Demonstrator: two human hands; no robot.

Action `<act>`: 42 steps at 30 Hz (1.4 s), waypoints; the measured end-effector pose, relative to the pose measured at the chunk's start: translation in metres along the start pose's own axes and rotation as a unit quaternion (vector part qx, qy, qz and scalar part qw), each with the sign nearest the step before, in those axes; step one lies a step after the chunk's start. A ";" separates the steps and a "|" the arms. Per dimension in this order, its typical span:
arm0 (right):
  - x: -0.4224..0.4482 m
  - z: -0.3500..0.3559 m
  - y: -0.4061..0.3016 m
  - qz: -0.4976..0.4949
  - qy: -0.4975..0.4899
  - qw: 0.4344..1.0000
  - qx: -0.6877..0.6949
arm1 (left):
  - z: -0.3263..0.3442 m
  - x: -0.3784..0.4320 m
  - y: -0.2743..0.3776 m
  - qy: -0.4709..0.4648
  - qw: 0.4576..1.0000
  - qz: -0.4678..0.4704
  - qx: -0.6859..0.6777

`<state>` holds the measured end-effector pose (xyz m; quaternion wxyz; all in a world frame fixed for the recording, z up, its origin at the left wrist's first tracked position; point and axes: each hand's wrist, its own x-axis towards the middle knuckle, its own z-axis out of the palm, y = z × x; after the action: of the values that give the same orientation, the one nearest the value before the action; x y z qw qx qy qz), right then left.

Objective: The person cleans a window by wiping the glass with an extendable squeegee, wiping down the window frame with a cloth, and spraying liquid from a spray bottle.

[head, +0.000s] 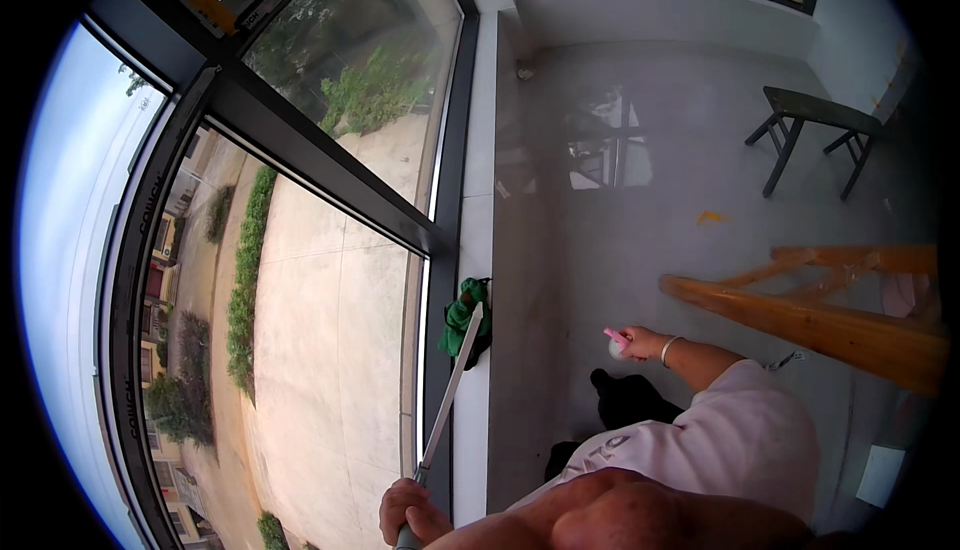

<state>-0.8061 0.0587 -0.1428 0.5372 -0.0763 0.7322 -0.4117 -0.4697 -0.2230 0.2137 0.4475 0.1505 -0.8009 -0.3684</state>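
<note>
My left hand (411, 511) grips the grey handle of a telescopic pole (454, 392) at the lower edge of the view. A bunched green cloth (466, 321) covers the pole's far end. It rests on the white window sill (474, 238), against the dark metal window frame (448, 280). In my right hand (646, 344), which wears a bangle at the wrist, is a small spray bottle (617, 343) with a pink top and a pale body. My fingers hide part of the bottle. It is held above the floor, away from the glass.
Large window panes (337, 287) fill the left side, with paving and hedges outside. An orange-brown wooden ladder (810, 325) stands at right. Behind it is a dark stool (821, 111). A yellow scrap (712, 217) lies on the grey floor (637, 250). A white object (880, 475) is at lower right.
</note>
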 end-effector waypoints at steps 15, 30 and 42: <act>-0.215 0.017 -0.070 -0.111 0.161 0.933 -0.301 | -0.061 0.066 0.161 0.132 0.989 0.003 -0.071; -0.177 0.042 -0.150 -0.172 -0.094 0.902 -0.386 | -0.183 -0.043 0.271 0.305 0.952 -0.017 -0.009; -0.173 0.232 -0.340 -0.349 -0.253 0.794 -0.428 | -0.162 -0.184 0.353 0.535 0.832 -0.044 0.144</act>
<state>-0.6502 -0.1867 0.1962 0.4355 -0.6507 0.5949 -0.1819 -0.2020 0.0497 0.4117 0.7624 0.4217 -0.4731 -0.1306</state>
